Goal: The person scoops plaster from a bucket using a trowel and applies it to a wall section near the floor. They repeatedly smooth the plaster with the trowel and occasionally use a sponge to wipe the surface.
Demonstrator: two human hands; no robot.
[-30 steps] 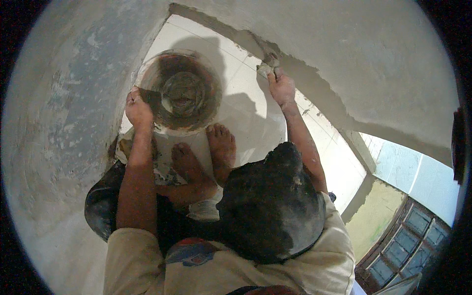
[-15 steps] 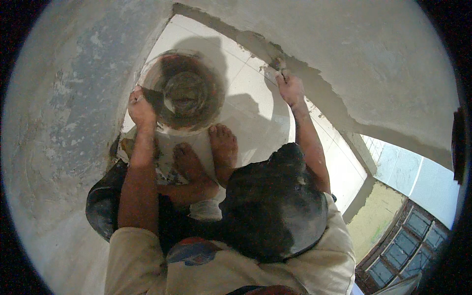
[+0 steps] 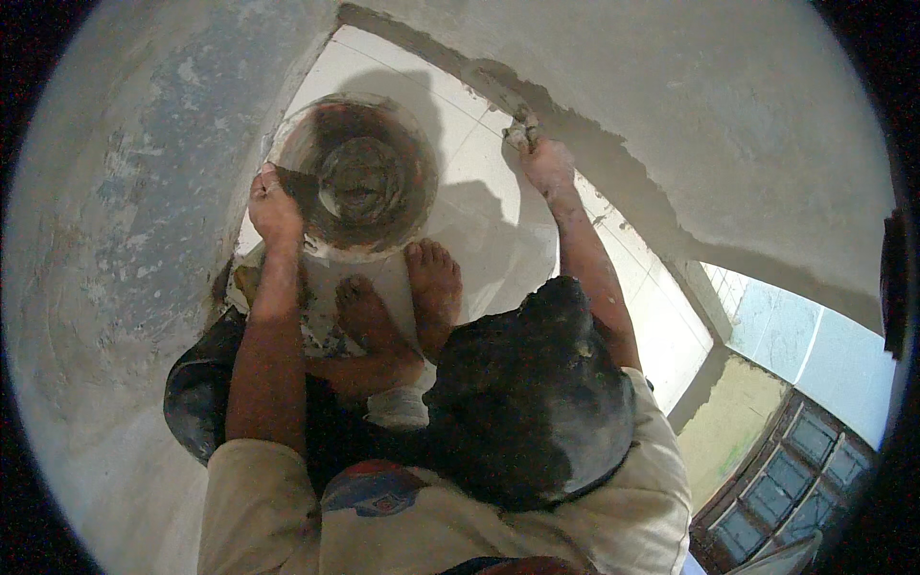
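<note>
My left hand is closed at the left side of a round, mortar-stained bucket; what its fingers hold is unclear, with a dark patch beside them. Wet grey mortar sits in the bucket. My right hand is closed on a small mortar-covered tool, probably a trowel, against the darker damp band along the right wall's foot, where it meets white floor tiles.
My bare feet are on the tiles just below the bucket. A rough grey wall rises at left, a plastered wall at right. A yellow wall section with a barred window lies at lower right.
My right hand moved right and then back up-left along the wall's foot with the tool. My left hand shifted slightly, staying beside the bucket.
</note>
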